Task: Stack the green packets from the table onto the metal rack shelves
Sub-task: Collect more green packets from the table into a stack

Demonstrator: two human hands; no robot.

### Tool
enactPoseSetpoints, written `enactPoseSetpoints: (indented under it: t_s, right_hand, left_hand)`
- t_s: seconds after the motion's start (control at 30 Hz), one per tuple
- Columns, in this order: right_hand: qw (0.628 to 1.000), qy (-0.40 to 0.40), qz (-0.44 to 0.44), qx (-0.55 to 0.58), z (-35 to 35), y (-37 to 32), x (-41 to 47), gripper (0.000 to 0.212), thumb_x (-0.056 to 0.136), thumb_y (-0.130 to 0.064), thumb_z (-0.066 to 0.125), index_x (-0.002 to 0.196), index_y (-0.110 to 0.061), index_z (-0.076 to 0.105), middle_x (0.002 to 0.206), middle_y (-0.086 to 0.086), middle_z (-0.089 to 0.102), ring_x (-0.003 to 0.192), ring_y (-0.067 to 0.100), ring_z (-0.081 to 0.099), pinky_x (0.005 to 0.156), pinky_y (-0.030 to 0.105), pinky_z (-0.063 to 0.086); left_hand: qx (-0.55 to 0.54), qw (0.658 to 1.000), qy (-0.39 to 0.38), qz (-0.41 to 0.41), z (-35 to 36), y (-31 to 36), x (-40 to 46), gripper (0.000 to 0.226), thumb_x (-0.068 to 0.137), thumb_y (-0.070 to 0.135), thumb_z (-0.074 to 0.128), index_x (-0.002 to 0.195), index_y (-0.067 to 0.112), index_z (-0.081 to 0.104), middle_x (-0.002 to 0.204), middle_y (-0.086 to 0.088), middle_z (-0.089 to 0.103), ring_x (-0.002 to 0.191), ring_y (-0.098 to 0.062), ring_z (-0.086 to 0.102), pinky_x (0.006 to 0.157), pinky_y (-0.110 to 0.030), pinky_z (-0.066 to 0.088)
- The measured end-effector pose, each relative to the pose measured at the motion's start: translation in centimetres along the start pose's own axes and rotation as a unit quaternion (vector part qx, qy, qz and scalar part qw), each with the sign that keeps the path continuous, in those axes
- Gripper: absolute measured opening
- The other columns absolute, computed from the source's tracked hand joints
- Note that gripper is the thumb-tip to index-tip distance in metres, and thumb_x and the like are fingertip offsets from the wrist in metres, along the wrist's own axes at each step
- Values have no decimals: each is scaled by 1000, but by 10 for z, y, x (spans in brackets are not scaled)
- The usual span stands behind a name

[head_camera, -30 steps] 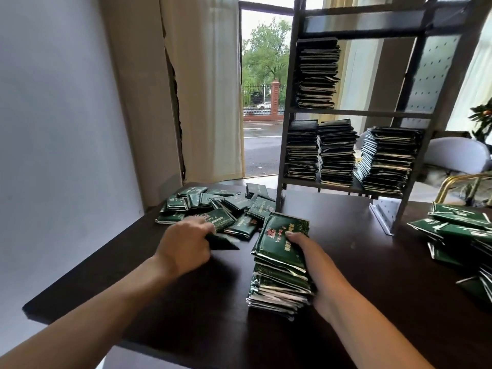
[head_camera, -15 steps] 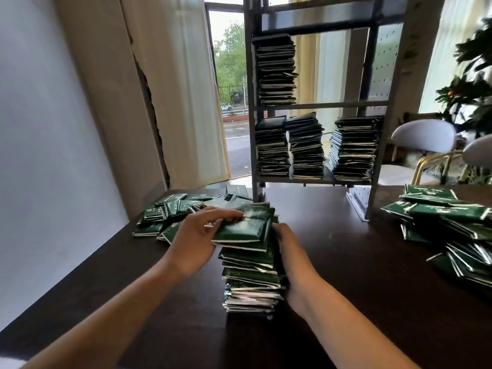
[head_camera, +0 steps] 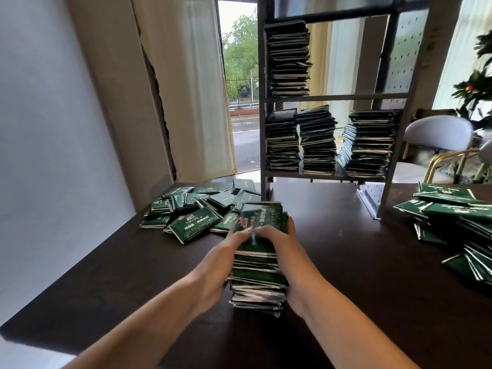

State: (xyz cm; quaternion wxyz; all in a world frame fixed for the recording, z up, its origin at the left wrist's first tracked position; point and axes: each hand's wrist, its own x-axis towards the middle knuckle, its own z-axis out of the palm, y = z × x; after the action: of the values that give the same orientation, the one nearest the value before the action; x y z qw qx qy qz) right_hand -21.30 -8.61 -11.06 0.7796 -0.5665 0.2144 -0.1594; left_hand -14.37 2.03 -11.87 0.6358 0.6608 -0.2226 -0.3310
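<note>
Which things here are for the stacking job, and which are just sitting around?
For the job: tall stack of green foil packets, held between left hand and right hand; loose green packets; grey metal rack.
Just around: white chair, cream curtain, leafy plant.

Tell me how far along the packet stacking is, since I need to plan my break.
Done: the rack holds one stack on its middle shelf and three on the lower shelf. In hand: the left hand and right hand clasp a tall stack standing on the table. Left: that stack, a loose pile to the left and another at right.
</note>
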Motion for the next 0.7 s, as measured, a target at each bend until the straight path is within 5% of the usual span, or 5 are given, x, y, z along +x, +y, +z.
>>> enactPoseSetpoints:
  t_s: [0.2,0.27,0.37,0.53,0.7]
  right_hand:
    - [1000,-15,2,-13,-11,2,7,33,90,-18,64,117,-35,55,102,12,75,82,30,76,68,38,62]
    - [1000,-15,6,-16,-11,2,7,32,90,-19,64,117,-35,56,101,12,75,81,29,76,66,35,60]
    - [1000,-13,13,-22,-12,3,6,30,90,-21,65,116,-35,56,101,11,75,83,29,76,73,37,61]
    - [1000,-13,17,-13,-17,6,6,26,90,-24,66,113,-34,57,92,6,77,75,24,76,66,34,60]
    - [1000,-14,9,-25,-16,9,8,25,90,-27,67,112,-36,59,90,2,78,79,21,76,79,38,62]
  left_hand:
    - [91,986,109,87,-39,16,20,34,105,45,35,110,37,68,137,-3,59,122,-18,54,102,-37,41]
    - [299,921,213,131,-71,10,44,21,103,36,49,119,31,63,135,5,56,125,-15,52,100,-32,39]
    - [566,791,225,61,-114,-10,75,61,94,40,60,150,25,41,157,0,37,145,-21,35,116,-42,34]
    - [670,720,177,-34,-139,-31,89,69,99,59,44,157,28,26,160,-6,33,143,-29,39,112,-45,39]
    - [816,547,165,91,-124,-31,73,45,104,29,39,149,23,39,122,-5,65,111,-27,66,86,-37,52]
